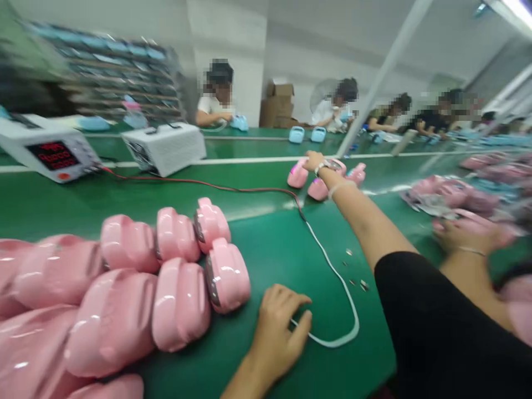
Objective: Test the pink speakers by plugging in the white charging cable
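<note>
My left hand [280, 327] rests low over the green work surface, thumb and index finger apart. A white cable [353, 316] runs beneath it and shows in the gap between them. My right arm, in a black sleeve, stretches forward across the bench. At its end my right hand [315, 159] has its fingers closed over the top of a rounded pink plastic device [297, 174] with a purple glow. Other pink devices [318, 189] stand just beside and behind the wrist. Left of my left hand, several glossy pink devices [228, 275] are lined up in rows.
A red-black lead [208, 183] joins the cable to a power supply [54, 152] with red digits. Another white box [166, 147] stands beside it. Small bits [363, 285] lie on the bench. A co-worker's hand [465, 238] is at right, near wrapped pink parts [453, 191]. People sit opposite.
</note>
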### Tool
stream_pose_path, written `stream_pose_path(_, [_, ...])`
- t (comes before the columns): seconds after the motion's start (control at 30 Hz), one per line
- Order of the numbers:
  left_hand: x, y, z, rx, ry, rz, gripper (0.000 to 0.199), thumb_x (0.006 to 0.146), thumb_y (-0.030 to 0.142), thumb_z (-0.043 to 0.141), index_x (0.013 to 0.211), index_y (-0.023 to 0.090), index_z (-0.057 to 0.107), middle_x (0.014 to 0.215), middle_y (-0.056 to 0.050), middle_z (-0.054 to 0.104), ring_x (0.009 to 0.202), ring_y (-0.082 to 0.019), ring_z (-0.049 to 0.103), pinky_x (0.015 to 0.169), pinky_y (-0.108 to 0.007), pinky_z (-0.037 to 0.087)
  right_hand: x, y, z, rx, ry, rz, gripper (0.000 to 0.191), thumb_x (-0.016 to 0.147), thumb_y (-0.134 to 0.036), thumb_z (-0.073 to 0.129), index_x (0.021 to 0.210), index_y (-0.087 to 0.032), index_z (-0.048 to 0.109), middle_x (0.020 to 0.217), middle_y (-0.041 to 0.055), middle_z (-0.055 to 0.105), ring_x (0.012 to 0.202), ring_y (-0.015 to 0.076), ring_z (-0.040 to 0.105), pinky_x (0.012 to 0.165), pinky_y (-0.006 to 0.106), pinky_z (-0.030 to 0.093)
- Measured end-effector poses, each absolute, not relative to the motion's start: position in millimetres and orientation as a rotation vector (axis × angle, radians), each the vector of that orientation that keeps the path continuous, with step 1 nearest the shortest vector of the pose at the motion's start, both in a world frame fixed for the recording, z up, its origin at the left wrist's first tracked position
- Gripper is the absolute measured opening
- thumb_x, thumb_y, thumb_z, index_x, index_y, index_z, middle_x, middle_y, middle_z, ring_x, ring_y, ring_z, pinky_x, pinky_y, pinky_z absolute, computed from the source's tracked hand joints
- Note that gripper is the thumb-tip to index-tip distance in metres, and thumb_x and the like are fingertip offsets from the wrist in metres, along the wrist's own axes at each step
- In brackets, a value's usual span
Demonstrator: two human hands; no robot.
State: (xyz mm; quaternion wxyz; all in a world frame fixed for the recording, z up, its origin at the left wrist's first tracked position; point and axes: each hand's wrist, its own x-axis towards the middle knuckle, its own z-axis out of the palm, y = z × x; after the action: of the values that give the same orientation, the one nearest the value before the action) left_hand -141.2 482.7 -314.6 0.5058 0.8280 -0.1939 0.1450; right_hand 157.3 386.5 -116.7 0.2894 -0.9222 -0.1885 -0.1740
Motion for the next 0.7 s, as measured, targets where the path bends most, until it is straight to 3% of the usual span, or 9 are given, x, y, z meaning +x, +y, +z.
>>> stream_pose_path(0.1, [-139,485,-304,2.04,-0.57,0.329,0.012,0.086,0.019,0.058,0.096,0.02,0.064,0.089,-0.002,0.066,0.089,-0.022,0.053,0.082,-0.041,0.039,139,340,-126,-2.589,-0.284,-0.335,0.026,0.088,-0.014,0.051,0.103,0.002,0.064,0.1,0.0112,0.067,0.079,0.0092,0.064,0.077,0.02,0.047])
stream_pose_path(0.2, [-141,482,-309,2.07,-0.667,0.385,0.011,0.086,0.021,0.059,0.095,0.02,0.065,0.088,-0.003,0.066,0.088,-0.022,0.053,0.082,-0.04,0.039,98,316,-113,-2.499,-0.332,-0.362,0.02,0.084,-0.015,0.056,0.097,-0.007,0.068,0.085,0.0075,0.07,0.066,0.0104,0.063,0.068,0.022,0.05])
stream_pose_path(0.37, [-152,479,-307,2.054,-0.712,0.504,0.011,0.089,0.019,0.055,0.091,0.019,0.066,0.084,-0.003,0.066,0.084,-0.019,0.055,0.077,-0.035,0.044,-21,283,-113,-2.234,-0.463,-0.463,0.015,0.079,-0.024,0.063,0.089,-0.014,0.069,0.075,0.0053,0.069,0.065,0.0157,0.063,0.063,0.027,0.051])
stream_pose_path(0.57, [-166,495,-276,2.014,-0.803,0.932,0.011,0.085,0.011,0.059,0.09,0.018,0.066,0.076,0.0,0.066,0.071,-0.014,0.058,0.07,-0.029,0.047,-112,233,-208,-2.155,-0.278,-0.278,0.031,0.08,-0.041,0.059,0.094,-0.015,0.069,0.073,0.0049,0.069,0.059,0.0152,0.06,0.057,0.027,0.046])
stream_pose_path(0.7, [-164,520,-247,2.008,-0.511,1.318,0.012,0.082,0.011,0.063,0.09,0.019,0.068,0.088,-0.004,0.067,0.086,-0.02,0.063,0.083,-0.036,0.05,-111,209,-277,-2.371,0.012,-0.272,0.03,0.079,-0.037,0.058,0.095,-0.015,0.071,0.074,0.0047,0.068,0.06,0.0168,0.058,0.059,0.029,0.042])
